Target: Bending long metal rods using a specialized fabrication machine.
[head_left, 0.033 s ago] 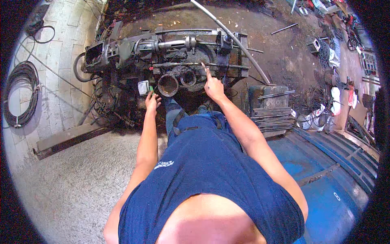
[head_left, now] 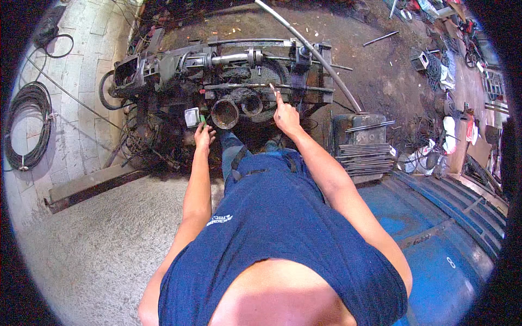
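Plainly, both arms reach forward and away from the body, the left forearm running nearly straight ahead and the right slanting inward from the shoulder. The left hand [head_left: 205,135] sits just off the machine [head_left: 324,96] at its near edge, toward the left end; its fingers curl around a small green piece [head_left: 202,118]. Just beside that is a white-faced square container [head_left: 192,117]; whether the two are joined cannot be told. The right hand [head_left: 286,117] points its index finger forward at the thin rod [head_left: 312,88] along the machine's near edge, right of the middle, the other fingers folded; whether it grips anything, or touches the rod, cannot be told. Between the hands, a wide pipe [head_left: 224,113] and a narrower pipe [head_left: 251,104] open at the machine's near edge.
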Tool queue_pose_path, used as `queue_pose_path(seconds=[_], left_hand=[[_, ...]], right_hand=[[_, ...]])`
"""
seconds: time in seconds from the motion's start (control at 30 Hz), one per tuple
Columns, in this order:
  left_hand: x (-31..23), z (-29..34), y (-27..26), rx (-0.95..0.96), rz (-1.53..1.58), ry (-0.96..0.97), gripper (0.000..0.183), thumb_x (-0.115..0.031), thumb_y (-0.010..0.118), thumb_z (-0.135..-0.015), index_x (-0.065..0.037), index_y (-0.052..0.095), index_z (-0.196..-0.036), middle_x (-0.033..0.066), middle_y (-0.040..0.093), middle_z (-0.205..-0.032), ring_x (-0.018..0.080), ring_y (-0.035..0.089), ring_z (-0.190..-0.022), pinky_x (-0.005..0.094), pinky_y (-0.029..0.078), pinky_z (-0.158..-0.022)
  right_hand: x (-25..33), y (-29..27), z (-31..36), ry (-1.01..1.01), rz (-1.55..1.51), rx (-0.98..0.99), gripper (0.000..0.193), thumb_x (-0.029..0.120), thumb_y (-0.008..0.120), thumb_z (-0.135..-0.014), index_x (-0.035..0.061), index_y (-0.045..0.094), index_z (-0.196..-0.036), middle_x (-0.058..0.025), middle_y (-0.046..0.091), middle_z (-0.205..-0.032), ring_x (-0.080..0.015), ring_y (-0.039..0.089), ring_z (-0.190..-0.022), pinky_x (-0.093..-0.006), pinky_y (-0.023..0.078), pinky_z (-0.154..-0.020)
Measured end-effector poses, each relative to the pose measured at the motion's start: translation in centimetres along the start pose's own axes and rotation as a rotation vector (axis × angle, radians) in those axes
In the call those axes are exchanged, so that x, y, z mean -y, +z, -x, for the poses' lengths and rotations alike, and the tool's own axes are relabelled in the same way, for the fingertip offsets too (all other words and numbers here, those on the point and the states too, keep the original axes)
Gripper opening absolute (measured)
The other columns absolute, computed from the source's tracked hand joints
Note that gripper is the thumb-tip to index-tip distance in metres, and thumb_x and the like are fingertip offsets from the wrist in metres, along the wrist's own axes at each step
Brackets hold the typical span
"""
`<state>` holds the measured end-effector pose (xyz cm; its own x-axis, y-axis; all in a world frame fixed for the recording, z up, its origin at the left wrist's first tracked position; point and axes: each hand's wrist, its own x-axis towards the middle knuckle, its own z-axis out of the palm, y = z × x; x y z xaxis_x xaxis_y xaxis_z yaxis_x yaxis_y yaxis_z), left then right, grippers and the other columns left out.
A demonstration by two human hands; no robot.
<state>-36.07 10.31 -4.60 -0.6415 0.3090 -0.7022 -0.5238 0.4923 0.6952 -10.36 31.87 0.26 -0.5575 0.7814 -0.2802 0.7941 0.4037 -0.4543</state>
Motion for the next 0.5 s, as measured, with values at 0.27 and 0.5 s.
queue_pose_path(seconds=[0.27, 0.5], left_hand=[[-0.11, 0.07, 0.0, -0.004, 0.0, -0.002, 0.043, -0.017, 0.052, -0.093, -0.015, 0.045, -0.135, 0.0037, 0.063, -0.094, 0.0154, 0.064, -0.077, 0.0278, 0.051, -0.059], [-0.23, 0.26, 0.22, -0.019, -0.005, -0.01, 0.042, -0.017, 0.052, -0.094, -0.015, 0.045, -0.135, 0.0044, 0.063, -0.097, 0.0158, 0.064, -0.078, 0.0279, 0.051, -0.062]], right_hand=[[-0.12, 0.03, 0.08, -0.026, -0.005, -0.017, 0.069, 0.012, 0.048, -0.081, 0.0066, 0.024, -0.146, -0.0226, 0.065, -0.08, -0.0382, 0.065, -0.069, -0.0503, 0.052, -0.064], [-0.12, -0.09, 0.01, 0.002, 0.007, 0.02, 0.071, 0.012, 0.049, -0.081, 0.0087, 0.021, -0.147, -0.0224, 0.065, -0.083, -0.038, 0.065, -0.073, -0.05, 0.052, -0.068]])
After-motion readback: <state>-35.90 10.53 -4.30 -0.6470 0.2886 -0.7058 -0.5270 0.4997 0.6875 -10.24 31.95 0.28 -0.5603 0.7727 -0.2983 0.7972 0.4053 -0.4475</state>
